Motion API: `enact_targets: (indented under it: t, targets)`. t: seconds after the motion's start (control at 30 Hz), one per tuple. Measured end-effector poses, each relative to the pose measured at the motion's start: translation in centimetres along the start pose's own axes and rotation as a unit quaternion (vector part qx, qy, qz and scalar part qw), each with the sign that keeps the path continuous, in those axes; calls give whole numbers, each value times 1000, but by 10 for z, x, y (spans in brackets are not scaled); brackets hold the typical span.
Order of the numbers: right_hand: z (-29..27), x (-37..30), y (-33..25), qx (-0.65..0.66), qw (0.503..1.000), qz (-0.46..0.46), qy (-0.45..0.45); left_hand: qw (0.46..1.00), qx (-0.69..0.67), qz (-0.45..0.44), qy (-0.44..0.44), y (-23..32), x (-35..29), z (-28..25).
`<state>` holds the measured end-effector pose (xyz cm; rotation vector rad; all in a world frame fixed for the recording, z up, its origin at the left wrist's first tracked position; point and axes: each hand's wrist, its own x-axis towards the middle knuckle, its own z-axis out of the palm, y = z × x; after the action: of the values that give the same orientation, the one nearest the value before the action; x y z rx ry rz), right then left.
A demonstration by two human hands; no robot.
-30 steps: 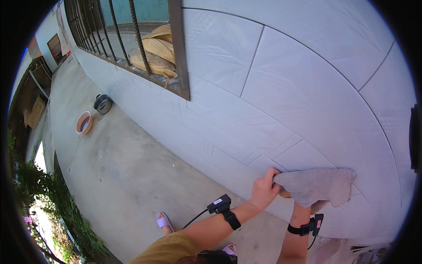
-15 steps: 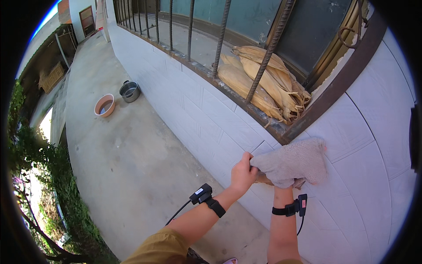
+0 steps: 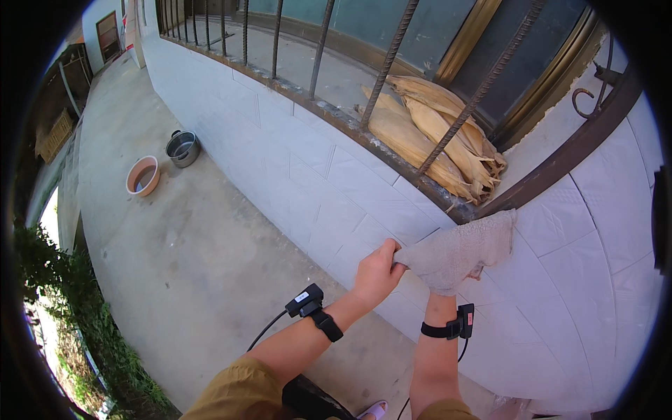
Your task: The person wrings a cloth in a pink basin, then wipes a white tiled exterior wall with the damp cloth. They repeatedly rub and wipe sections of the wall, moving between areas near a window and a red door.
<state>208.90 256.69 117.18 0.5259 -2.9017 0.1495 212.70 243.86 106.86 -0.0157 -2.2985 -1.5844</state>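
A grey cloth (image 3: 458, 252) lies against the white tiled wall (image 3: 350, 185), just below the corner of the window's metal frame. My left hand (image 3: 376, 273) is closed on its left end, pinching it between thumb and fingers. The cloth drapes over my right hand, so those fingers are mostly hidden; only my right wrist (image 3: 441, 305) shows plainly beneath it. Black straps with small boxes and cables sit on both forearms.
Ridged window bars (image 3: 387, 63) rise above the cloth. Behind them, dry corn husks (image 3: 434, 136) rest on the sill. A pink basin (image 3: 143, 176) and a dark metal pot (image 3: 183, 149) stand on the concrete floor (image 3: 210, 280). Green plants (image 3: 129, 350) edge it at left.
The view has shifted, so basin, pot and husks sit at different places in the picture. The cloth looks flatter and more stretched between my hands. My left hand keeps its hold.
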Motion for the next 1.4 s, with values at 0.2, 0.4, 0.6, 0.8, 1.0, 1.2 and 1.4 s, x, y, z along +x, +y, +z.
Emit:
enact_targets:
  t: [0.2, 0.4, 0.6, 0.8, 1.0, 1.2, 1.4]
  targets:
    - [-28, -29, -37, 143, 980, -123, 65, 995, -26, 54, -79, 7, -27, -24]
    - [-66, -74, -44, 290, 932, -139, 165, 989, 19, 24, -145, 21, -78, -35]
    - [-61, -112, -17, 235, 945, -141, 178, 986, 88, 1, -144, 51, -109, -45]
    - [-50, -132, 16, 220, 950, -153, 160, 978, 140, -40, -152, 97, -131, -36]
    - [-61, -159, 44, 233, 963, -102, 91, 975, 114, -49, -183, 123, -153, -12]
    - [-81, -157, 61, 217, 970, -68, 89, 983, 100, -18, -155, 145, -151, 9]
    - [-96, -122, 65, 173, 965, -13, 198, 988, 25, -66, -137, 165, -110, 27]
